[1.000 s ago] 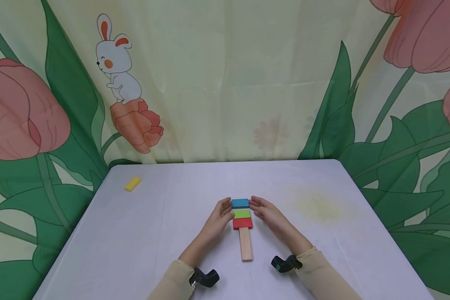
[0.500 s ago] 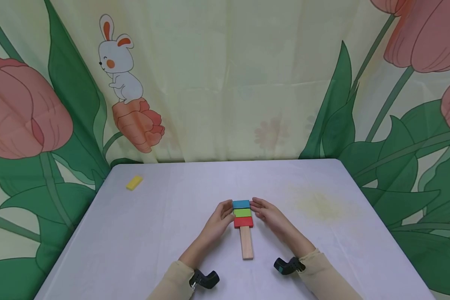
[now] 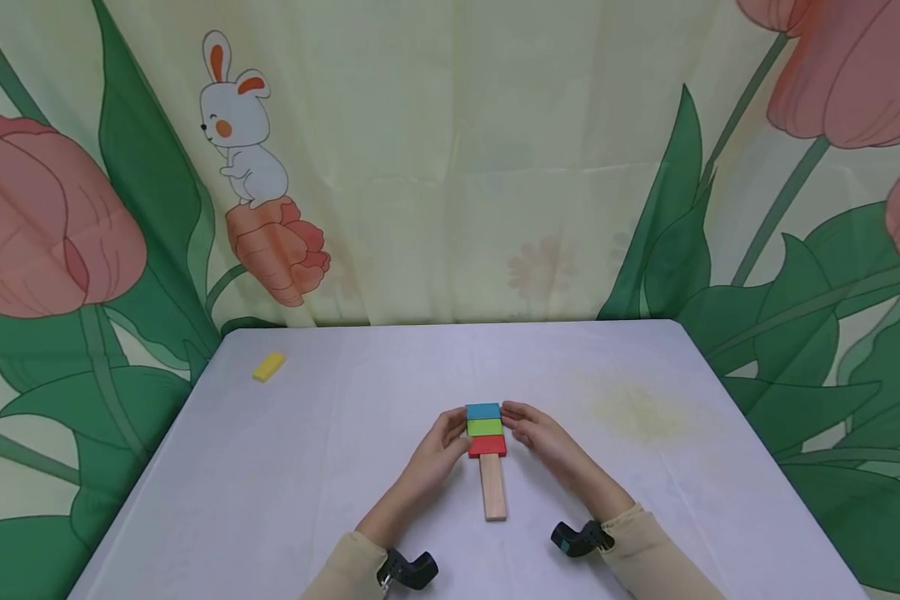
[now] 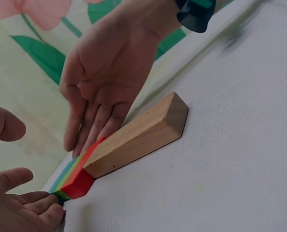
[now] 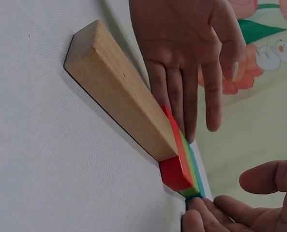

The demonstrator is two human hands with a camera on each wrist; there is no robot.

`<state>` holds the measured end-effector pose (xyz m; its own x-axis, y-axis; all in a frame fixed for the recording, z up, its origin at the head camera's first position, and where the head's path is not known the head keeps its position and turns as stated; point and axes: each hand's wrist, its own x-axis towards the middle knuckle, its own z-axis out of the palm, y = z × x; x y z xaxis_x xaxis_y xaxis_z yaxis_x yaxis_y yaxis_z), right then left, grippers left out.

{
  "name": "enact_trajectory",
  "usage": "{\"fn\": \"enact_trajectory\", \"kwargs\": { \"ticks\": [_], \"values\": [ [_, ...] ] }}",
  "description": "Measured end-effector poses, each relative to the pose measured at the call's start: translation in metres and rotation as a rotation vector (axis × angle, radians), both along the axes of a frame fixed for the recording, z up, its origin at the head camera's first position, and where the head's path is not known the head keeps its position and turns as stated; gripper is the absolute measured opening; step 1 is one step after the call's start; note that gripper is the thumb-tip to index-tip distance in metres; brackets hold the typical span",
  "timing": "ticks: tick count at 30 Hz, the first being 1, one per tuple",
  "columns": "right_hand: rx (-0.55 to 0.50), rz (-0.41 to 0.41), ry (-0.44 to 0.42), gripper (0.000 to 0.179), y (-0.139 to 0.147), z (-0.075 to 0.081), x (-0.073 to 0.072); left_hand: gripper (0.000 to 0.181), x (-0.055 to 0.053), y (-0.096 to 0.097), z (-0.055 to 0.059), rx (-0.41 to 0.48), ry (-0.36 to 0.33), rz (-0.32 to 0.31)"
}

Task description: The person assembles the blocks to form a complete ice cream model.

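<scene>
On the table lie a blue block (image 3: 483, 412), a green block (image 3: 485, 427) and a red block (image 3: 487, 445), flush in a row, blue farthest away. A long plain wooden block (image 3: 493, 492) extends from the red one's middle toward me, making a T-like shape. My left hand (image 3: 433, 457) rests at the row's left side, fingers loosely bent, fingertips right at the blue and green ends. Opposite it, my right hand (image 3: 549, 446) holds relaxed fingers beside the right ends. In the left wrist view the wooden block (image 4: 138, 137) butts against the red block (image 4: 80, 183).
A yellow block (image 3: 268, 367) lies alone near the far left corner of the white-covered table (image 3: 330, 417). Behind the table hangs a printed curtain (image 3: 450, 167) with tulips and a rabbit. Each wrist wears a black camera mount.
The gap between the blue and green blocks has closed, and the green now sits tight against the red. Both hands have shifted slightly toward me, staying at the row's two sides.
</scene>
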<state>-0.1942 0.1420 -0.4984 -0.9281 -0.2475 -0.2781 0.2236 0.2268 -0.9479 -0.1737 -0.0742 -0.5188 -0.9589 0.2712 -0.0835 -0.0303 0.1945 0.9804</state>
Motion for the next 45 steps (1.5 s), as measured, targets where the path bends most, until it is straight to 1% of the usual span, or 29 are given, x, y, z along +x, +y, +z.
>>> {"fn": "enact_trajectory", "kwargs": {
  "ticks": [2, 5, 7, 9, 12, 15, 17, 19, 21, 24, 28, 31, 34, 41, 45],
  "values": [
    [0.013, 0.002, 0.01, 0.054, 0.001, 0.0, 0.0, 0.055, -0.001, 0.0, -0.001, 0.003, 0.0, -0.005],
    [0.065, 0.014, 0.045, 0.053, 0.001, -0.001, 0.0, 0.054, -0.001, 0.0, -0.001, 0.002, 0.003, -0.011],
    [0.125, 0.028, 0.091, 0.052, 0.002, -0.002, 0.001, 0.053, -0.001, -0.001, 0.0, -0.008, 0.01, -0.013],
    [0.215, 0.059, 0.165, 0.051, 0.002, -0.002, 0.001, 0.052, 0.0, -0.004, 0.002, -0.025, 0.023, -0.013],
    [0.354, 0.138, 0.312, 0.049, 0.004, -0.001, 0.003, 0.05, 0.0, -0.012, 0.003, -0.059, 0.038, -0.006],
    [0.48, 0.261, 0.466, 0.05, 0.006, -0.001, 0.004, 0.047, -0.002, -0.025, 0.004, -0.1, 0.047, 0.008],
    [0.559, 0.343, 0.553, 0.054, 0.007, 0.0, 0.003, 0.044, -0.005, -0.035, 0.005, -0.127, 0.052, 0.027],
    [0.621, 0.418, 0.617, 0.058, 0.007, 0.0, 0.003, 0.04, -0.008, -0.046, 0.006, -0.161, 0.064, 0.051],
    [0.664, 0.472, 0.653, 0.062, 0.007, 0.001, 0.003, 0.037, -0.011, -0.057, 0.008, -0.198, 0.076, 0.077],
    [0.69, 0.526, 0.661, 0.065, 0.006, 0.002, 0.003, 0.034, -0.014, -0.074, 0.011, -0.25, 0.111, 0.1],
    [0.719, 0.553, 0.635, 0.065, 0.005, 0.002, 0.004, 0.032, -0.019, -0.099, 0.015, -0.304, 0.142, 0.122],
    [0.735, 0.556, 0.623, 0.064, 0.005, 0.002, 0.004, 0.033, -0.024, -0.119, 0.016, -0.339, 0.149, 0.142],
    [0.741, 0.554, 0.614, 0.064, 0.006, 0.002, 0.004, 0.034, -0.031, -0.14, 0.016, -0.383, 0.16, 0.144],
    [0.74, 0.559, 0.621, 0.065, 0.006, 0.0, 0.004, 0.036, -0.05, -0.192, 0.015, -0.555, 0.182, 0.153],
    [0.732, 0.558, 0.612, 0.065, 0.007, 0.0, 0.004, 0.038, -0.059, -0.217, 0.016, -0.637, 0.179, 0.137]
  ]
}}
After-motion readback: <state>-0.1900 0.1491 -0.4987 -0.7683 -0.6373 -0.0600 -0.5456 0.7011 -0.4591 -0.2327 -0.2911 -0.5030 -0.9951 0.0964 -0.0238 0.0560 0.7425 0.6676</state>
